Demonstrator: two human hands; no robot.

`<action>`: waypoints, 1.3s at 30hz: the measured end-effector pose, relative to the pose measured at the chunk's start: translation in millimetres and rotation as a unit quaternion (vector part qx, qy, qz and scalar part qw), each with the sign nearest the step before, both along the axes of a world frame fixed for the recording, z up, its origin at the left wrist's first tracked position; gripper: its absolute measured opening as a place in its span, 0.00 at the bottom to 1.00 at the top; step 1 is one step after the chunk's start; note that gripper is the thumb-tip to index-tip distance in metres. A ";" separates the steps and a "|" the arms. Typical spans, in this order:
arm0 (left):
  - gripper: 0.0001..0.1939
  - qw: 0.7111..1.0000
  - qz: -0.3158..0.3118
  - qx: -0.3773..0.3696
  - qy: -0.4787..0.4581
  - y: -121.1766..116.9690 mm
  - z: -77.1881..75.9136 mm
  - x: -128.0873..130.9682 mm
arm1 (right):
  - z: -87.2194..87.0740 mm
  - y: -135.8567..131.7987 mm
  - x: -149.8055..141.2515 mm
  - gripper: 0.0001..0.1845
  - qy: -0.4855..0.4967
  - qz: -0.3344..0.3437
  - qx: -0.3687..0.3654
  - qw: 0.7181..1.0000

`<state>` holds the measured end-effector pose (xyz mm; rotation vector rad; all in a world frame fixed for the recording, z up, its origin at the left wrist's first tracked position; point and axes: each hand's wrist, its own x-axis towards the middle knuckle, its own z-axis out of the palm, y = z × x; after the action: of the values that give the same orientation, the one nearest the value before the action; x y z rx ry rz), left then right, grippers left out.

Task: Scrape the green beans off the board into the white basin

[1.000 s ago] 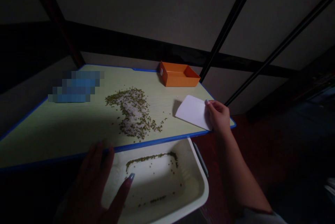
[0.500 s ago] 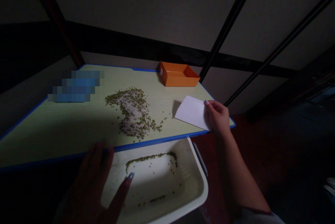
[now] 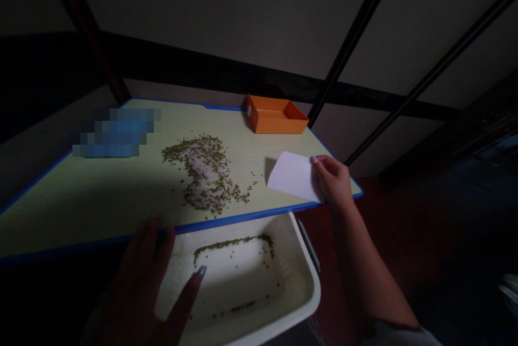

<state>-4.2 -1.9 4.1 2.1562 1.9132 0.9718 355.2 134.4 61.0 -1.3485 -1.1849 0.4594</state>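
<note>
Shifting white card (image 3: 292,176): slightly farther left than half a second ago, just beyond the right end of the tub (image 3: 290,265).
Right hand (image 3: 335,183): thumb and fingers clamped on the card's right edge.
Left hand (image 3: 140,284): fingers apart, thumb over the tub's left part.
Grain pile (image 3: 204,173): beyond the tub, unchanged.

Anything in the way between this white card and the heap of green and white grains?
Nothing visible blocks the white card from the heap; only a few stray green grains lie between them. The orange box stands farther back.
</note>
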 end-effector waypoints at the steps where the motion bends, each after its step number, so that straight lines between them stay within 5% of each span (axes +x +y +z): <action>1: 0.37 1.000 -0.007 0.005 0.009 -0.1 0.1 0.1 | 0.4 1.0 -0.6 0.20 -0.006 -0.004 -0.002 1.000; 18: 0.40 0.998 -0.010 0.023 0.050 3.6 -1.4 -0.5 | 1.9 5.5 -11.2 0.18 -0.083 -0.070 0.010 0.994; 26: 0.38 0.998 -0.011 0.045 0.037 4.9 -5.0 -0.8 | 0.0 8.6 -7.1 0.18 -0.108 -0.158 0.011 0.981; 33: 0.39 0.998 -0.010 0.045 0.041 3.4 -5.8 -1.0 | -6.9 13.9 5.0 0.17 -0.001 -0.215 0.065 0.975; 39: 0.38 0.998 -0.009 0.046 0.039 3.3 -7.1 -0.8 | -2.2 11.4 -3.0 0.17 0.024 -0.163 0.072 0.984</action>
<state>-5.0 1.4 -3.0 2.2901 1.9150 1.0052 352.2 145.8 58.9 -1.3664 -0.9176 0.1671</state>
